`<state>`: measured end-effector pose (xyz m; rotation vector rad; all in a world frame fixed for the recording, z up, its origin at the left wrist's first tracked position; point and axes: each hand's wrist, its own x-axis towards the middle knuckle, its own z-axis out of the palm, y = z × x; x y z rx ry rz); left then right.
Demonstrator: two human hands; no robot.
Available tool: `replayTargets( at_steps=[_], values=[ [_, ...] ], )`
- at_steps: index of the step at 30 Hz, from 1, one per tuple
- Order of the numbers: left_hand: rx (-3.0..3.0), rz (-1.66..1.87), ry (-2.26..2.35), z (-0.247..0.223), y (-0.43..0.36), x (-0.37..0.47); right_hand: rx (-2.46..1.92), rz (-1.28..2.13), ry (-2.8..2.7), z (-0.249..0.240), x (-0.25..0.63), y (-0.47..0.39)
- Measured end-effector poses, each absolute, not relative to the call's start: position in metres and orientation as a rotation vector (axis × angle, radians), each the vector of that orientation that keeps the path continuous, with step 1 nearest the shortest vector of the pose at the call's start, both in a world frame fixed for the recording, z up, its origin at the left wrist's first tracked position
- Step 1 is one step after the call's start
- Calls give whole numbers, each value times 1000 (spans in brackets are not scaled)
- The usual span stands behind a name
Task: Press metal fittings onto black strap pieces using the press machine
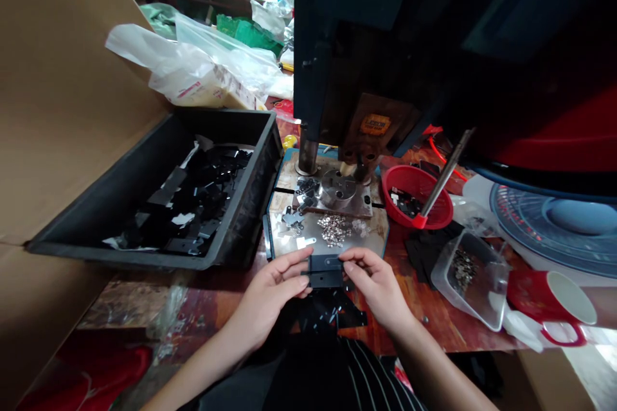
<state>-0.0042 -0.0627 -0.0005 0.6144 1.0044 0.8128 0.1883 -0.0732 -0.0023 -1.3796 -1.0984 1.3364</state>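
Left hand (pixel 270 290) and right hand (pixel 380 286) are pinching a flat black rectangular plate (pixel 324 263) at opposite ends.
If either pinch loosens, it could be slipping.

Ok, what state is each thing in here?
Flat black piece: held at both ends
Left hand: gripping its left end
Right hand: gripping its right end
Black plastic bin: open, partly filled
Red plastic basket: uncovered, partly filled
Clear plastic tub: uncovered, partly filled
Red mug: uncovered
Small silver parts: loose, heaped
Press machine: running or idle, cannot tell
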Motion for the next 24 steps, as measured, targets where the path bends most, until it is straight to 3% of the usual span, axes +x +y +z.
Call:
replayTargets(
  at_steps=[24],
  values=[
    [791,811,1046,-4,-63,-3,-1318,1251,-1177,-11,192,-76]
  ],
)
